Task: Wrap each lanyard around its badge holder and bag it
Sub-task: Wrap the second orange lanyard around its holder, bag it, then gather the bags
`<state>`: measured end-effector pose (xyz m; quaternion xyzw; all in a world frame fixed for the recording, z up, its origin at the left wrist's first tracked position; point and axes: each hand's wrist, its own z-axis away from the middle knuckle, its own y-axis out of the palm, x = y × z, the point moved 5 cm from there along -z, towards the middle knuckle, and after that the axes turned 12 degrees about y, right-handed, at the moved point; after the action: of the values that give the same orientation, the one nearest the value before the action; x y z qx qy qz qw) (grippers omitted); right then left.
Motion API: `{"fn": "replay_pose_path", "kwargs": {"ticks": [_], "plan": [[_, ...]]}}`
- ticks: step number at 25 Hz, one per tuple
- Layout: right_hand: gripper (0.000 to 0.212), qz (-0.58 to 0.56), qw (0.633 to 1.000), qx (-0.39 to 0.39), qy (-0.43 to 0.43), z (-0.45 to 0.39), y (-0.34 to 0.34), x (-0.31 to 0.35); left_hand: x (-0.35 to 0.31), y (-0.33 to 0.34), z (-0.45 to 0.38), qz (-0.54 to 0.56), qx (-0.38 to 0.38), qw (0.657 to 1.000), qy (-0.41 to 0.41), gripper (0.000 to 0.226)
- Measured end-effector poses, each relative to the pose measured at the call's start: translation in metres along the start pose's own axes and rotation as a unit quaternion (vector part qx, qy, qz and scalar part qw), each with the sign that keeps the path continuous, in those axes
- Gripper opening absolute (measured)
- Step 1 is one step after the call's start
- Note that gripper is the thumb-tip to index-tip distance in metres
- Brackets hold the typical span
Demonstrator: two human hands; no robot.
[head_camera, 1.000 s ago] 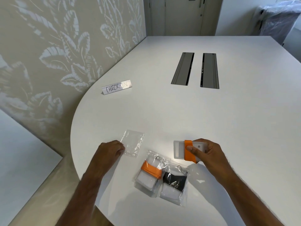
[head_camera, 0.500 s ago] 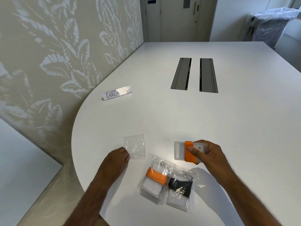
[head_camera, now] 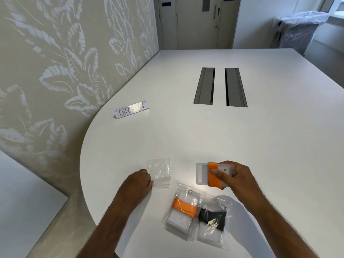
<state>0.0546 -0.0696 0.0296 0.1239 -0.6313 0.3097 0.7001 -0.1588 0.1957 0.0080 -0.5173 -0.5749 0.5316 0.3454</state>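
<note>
My right hand (head_camera: 236, 176) holds a white badge holder (head_camera: 202, 174) with an orange lanyard (head_camera: 214, 175) wound around its middle, just above the table. My left hand (head_camera: 138, 183) pinches the near left corner of an empty clear plastic bag (head_camera: 161, 172) lying flat on the white table (head_camera: 186, 136). In front of me lie two filled bags: one with an orange-wrapped holder (head_camera: 183, 209), one with a black-wrapped holder (head_camera: 212, 220).
A folded paper sign reading CHECK-IN (head_camera: 131, 109) stands at the table's left edge. Two grey cable slots (head_camera: 220, 86) are set into the middle of the table. A patterned wall runs along the left; a covered bin (head_camera: 297, 28) stands far right.
My left hand has closed its fingers on the corner of the empty bag, which shifted slightly right. My right hand keeps holding the wrapped badge holder in about the same place.
</note>
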Motion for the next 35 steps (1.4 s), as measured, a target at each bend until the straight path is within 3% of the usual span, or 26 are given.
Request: {"fn": "replay_pose_path", "kwargs": {"ticks": [6, 11, 17, 31, 35], "plan": [[0.035, -0.018, 1.000, 0.001, 0.007, 0.002, 0.011, 0.009, 0.003, 0.000, -0.011, 0.020, -0.004, 1.000, -0.017, 0.014], [0.020, -0.040, 0.999, 0.018, 0.010, 0.006, 0.024, 0.023, 0.002, -0.011, -0.020, 0.049, -0.045, 0.997, -0.032, 0.020], [0.033, -0.060, 0.997, 0.030, 0.024, 0.012, 0.043, 0.034, -0.016, -0.031, -0.035, 0.066, -0.093, 0.993, -0.015, 0.020], [0.030, -0.040, 0.997, -0.003, 0.061, 0.006, 0.046, 0.042, -0.096, -0.084, -0.056, -0.001, -0.195, 0.973, 0.122, 0.016], [0.018, -0.077, 0.996, -0.024, 0.044, 0.010, 0.043, 0.044, -0.113, -0.083, -0.057, -0.030, -0.214, 0.964, 0.156, 0.014]]}}
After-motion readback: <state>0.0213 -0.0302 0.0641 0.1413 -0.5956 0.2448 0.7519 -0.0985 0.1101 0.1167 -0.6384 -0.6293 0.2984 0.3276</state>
